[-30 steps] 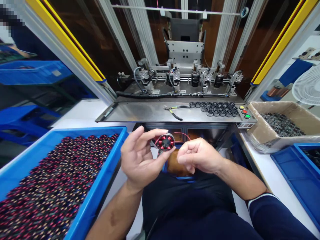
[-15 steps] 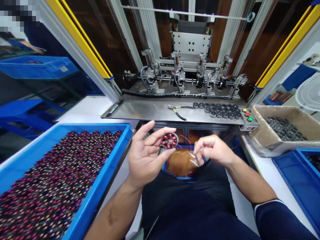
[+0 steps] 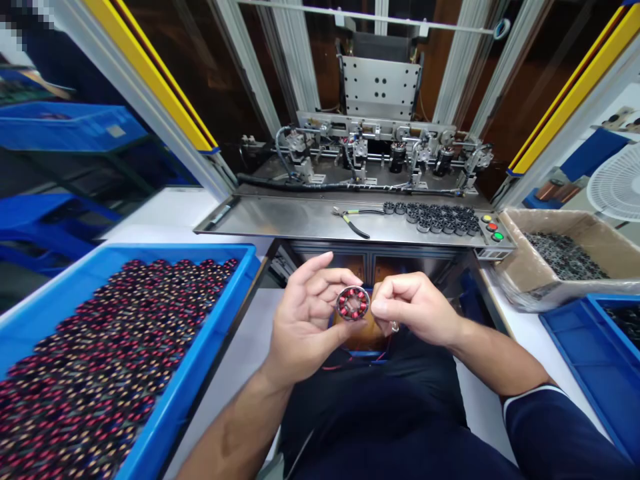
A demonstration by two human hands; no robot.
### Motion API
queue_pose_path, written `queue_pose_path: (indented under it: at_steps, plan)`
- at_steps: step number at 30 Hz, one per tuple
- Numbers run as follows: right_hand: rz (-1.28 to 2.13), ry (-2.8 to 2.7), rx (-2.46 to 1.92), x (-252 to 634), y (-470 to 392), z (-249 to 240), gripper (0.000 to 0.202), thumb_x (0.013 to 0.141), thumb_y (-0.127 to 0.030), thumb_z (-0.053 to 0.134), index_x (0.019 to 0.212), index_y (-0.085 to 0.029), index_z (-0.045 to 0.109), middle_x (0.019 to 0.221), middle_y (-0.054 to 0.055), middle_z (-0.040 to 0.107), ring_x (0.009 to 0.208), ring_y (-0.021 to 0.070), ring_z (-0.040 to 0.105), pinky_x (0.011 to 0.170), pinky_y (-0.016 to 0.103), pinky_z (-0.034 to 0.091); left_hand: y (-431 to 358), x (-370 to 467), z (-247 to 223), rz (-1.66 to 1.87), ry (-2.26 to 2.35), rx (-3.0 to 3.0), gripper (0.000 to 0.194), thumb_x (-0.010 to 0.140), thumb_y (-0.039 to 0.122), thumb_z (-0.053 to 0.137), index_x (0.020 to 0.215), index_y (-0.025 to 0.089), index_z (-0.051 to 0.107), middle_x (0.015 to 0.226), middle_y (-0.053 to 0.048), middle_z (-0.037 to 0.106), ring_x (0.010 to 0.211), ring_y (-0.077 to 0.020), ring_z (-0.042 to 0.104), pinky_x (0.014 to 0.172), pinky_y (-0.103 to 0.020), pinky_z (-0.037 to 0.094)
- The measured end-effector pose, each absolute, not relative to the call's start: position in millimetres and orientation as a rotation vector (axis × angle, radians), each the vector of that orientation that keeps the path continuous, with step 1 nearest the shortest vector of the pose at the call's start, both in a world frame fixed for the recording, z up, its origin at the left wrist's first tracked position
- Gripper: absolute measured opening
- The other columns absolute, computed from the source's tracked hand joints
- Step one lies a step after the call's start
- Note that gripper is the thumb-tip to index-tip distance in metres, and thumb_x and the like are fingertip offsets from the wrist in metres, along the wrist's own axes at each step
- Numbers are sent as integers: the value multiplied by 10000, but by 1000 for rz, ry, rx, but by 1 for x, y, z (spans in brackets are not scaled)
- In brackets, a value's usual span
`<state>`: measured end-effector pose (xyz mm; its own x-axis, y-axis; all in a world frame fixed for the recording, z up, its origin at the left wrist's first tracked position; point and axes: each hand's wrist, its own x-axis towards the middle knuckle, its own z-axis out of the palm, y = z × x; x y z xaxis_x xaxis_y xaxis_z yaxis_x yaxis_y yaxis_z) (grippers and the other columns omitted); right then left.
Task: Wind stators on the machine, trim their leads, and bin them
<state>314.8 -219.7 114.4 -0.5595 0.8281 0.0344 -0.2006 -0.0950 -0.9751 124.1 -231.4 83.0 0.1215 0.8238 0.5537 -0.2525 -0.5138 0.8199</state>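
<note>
My left hand (image 3: 313, 317) grips a small round motor stator (image 3: 353, 303) by its rim, thumb below and index finger above. Red windings ring its open centre, and the face is turned toward me. My right hand (image 3: 410, 307) is closed in a pinch at the stator's right edge; what lies between thumb and fingers is hidden. A small shiny bit (image 3: 395, 327) shows under those fingers, too small to name. Thin red wire pieces show below my hands. To the left, a blue tray (image 3: 173, 393) holds many similar wound stators.
Ahead is a metal ledge (image 3: 280, 217) with cutting pliers (image 3: 353, 223), several black motor parts (image 3: 440, 219) and coloured buttons (image 3: 493, 227). Behind it stands a machine (image 3: 380, 147) between yellow-edged posts. On the right are a carton (image 3: 575, 287) of small parts and a blue tray (image 3: 575, 353).
Both hands have come closer together. The stator moved slightly right and down, and my right hand went from apart to its edge. The machine's upright parts behind have lowered.
</note>
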Motion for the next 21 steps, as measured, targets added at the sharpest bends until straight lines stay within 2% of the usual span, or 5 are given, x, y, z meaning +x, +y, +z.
queue_pose_path:
  at_steps: [7,10,16,19,21]
  plan:
    - [1564,-1463,-840,314,-234,94,442,837,-581,731,709,-174,615,609,-6,616,505,101,525,504,241,455,-228,124,76,1415,644,1238,483,782,295,856,1225,219,678,1187,-160,768,726,-183,778,724,-313,670]
    - [1442,-1497,-880,310,-237,85,437,873,-579,690,720,-177,607,611,-9,594,501,94,481,490,235,416,-227,127,77,1384,649,1134,406,779,321,859,1151,207,744,1236,-172,754,732,-169,773,739,-297,667]
    - [1164,-1663,-835,310,-233,74,361,957,-447,631,724,-172,617,648,-2,605,554,102,522,547,242,424,-235,134,79,1500,798,1210,491,685,220,919,1150,200,763,1159,-126,785,747,-156,770,728,-241,656]
    - [868,-1708,-715,312,-230,74,243,943,-394,673,849,-172,645,810,46,652,741,153,611,700,293,500,-243,135,75,1629,945,1496,478,705,104,878,1156,210,759,1140,-82,786,904,-187,778,837,-259,649]
    - [712,-1682,-664,313,-230,76,264,899,-422,733,935,-179,637,901,67,645,846,184,616,770,331,515,-246,135,72,1693,977,1668,600,699,23,851,1244,236,717,1183,-61,776,970,-181,768,900,-259,633]
